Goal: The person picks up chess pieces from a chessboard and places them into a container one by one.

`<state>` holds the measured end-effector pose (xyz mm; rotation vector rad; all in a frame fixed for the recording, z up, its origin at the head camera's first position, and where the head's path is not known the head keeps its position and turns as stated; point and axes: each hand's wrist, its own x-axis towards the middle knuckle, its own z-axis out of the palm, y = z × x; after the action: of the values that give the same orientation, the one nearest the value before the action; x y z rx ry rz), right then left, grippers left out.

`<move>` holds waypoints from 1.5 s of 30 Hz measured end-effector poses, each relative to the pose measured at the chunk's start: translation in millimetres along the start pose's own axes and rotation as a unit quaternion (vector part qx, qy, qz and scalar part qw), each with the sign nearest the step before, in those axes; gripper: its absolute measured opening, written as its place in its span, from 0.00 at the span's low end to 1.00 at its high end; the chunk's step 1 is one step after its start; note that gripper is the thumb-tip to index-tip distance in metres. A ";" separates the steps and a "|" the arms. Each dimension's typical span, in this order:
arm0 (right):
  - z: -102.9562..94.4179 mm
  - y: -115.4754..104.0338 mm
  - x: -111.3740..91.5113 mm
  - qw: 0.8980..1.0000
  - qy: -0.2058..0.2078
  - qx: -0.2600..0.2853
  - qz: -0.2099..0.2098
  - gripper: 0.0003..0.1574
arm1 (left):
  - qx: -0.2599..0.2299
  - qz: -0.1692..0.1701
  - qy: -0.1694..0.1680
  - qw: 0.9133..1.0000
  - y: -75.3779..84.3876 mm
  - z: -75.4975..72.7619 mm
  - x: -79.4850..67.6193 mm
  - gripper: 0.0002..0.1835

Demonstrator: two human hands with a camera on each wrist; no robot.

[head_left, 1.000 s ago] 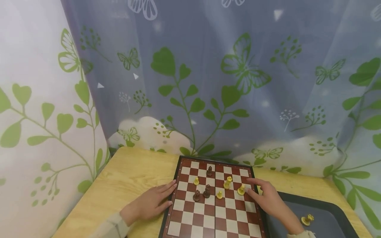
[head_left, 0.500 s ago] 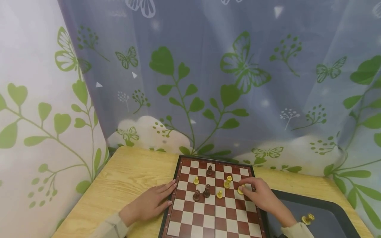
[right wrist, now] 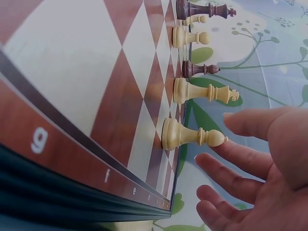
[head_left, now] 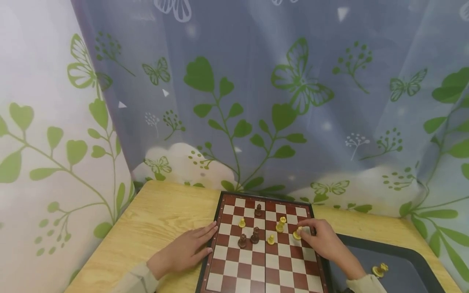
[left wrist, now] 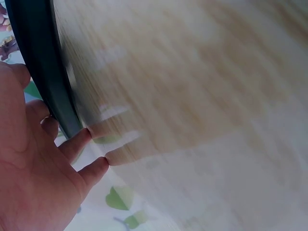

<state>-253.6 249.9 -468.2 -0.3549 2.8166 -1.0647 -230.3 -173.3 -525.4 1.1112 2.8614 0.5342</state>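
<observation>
A pale bishop stands upright on the right side of the chessboard. My right hand is at its top. In the right wrist view the index finger lies right behind the bishop's head, with the thumb a little off it, and the other fingers spread loosely. My left hand rests along the board's left edge with its fingers stretched out; in the left wrist view its fingertips reach the board's dark rim and the table. A pale king stands just left of the bishop.
Two pale pawns and several dark pieces stand around the board's middle and far side. To the right, a dark tray holds a pale piece lying on its side. A patterned curtain hangs behind the wooden table.
My right hand has moved left and in from the board's right edge to the pale bishop, its thumb and index finger coming around its head. The left hand stays put.
</observation>
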 end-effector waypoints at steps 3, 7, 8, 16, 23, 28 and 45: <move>-0.8 2.0 1.4 1.000 0.003 -0.016 -0.013 0.15 | 0.000 -0.005 0.000 1.000 0.4 0.6 -0.2 0.32; -2.7 3.5 4.0 0.998 0.009 -0.052 -0.037 0.12 | -0.002 -0.010 0.000 1.000 -1.7 1.8 0.5 0.33; -3.1 3.8 4.6 0.997 0.011 -0.058 -0.042 0.11 | -0.002 -0.011 -0.001 1.000 -2.4 2.3 0.7 0.33; -4.6 5.5 4.8 0.995 0.028 -0.082 -0.057 0.05 | 0.000 -0.011 -0.005 1.000 -4.7 4.8 1.0 0.33; -17.1 1.0 -1.3 0.988 0.095 -0.086 -0.083 0.02 | -0.002 -0.006 -0.001 1.000 -2.3 1.8 2.0 0.33; -22.2 4.1 -10.7 0.985 0.121 -0.091 -0.087 0.04 | -0.006 -0.001 0.001 1.000 -1.7 1.1 1.0 0.32; -42.3 31.9 -58.7 0.971 0.204 -0.104 -0.067 0.14 | 0.001 0.011 0.008 1.000 -2.9 2.0 1.1 0.32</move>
<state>-210.3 315.1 -456.6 -0.3867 3.3294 -0.9609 -232.8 -174.0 -528.1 1.1463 2.8677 0.5442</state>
